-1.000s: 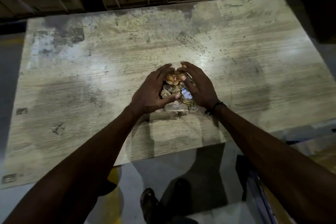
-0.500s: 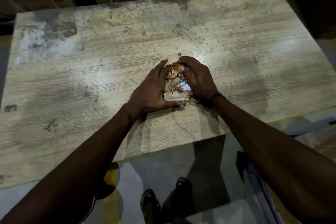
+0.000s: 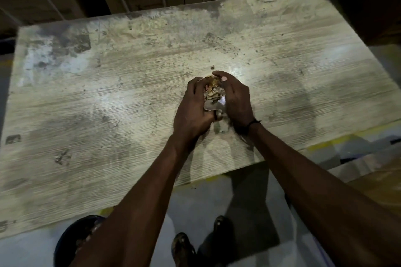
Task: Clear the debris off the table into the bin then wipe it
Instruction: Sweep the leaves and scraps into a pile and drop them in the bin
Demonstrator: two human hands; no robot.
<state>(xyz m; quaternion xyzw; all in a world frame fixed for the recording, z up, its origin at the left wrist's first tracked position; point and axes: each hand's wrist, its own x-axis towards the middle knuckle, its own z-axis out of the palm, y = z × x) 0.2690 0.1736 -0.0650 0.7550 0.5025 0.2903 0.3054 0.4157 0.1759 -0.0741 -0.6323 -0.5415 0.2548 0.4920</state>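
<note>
— Near the front edge of the surface (image 3: 108, 97), what have you got?

— A clump of debris (image 3: 213, 96), brown scraps and bits of paper, pressed between both palms. My left hand (image 3: 193, 110) curls round its left side, fingers bent over the top; my right hand (image 3: 235, 97) cups the other side, fingertips hooked over the far end.

— Is all of it gathered?

— A small crumb (image 3: 212, 67) lies just beyond my fingers.

— And the bin (image 3: 71, 243)?

— Down on the floor by my left forearm, dark and round, partly hidden, scraps showing inside it.
</note>
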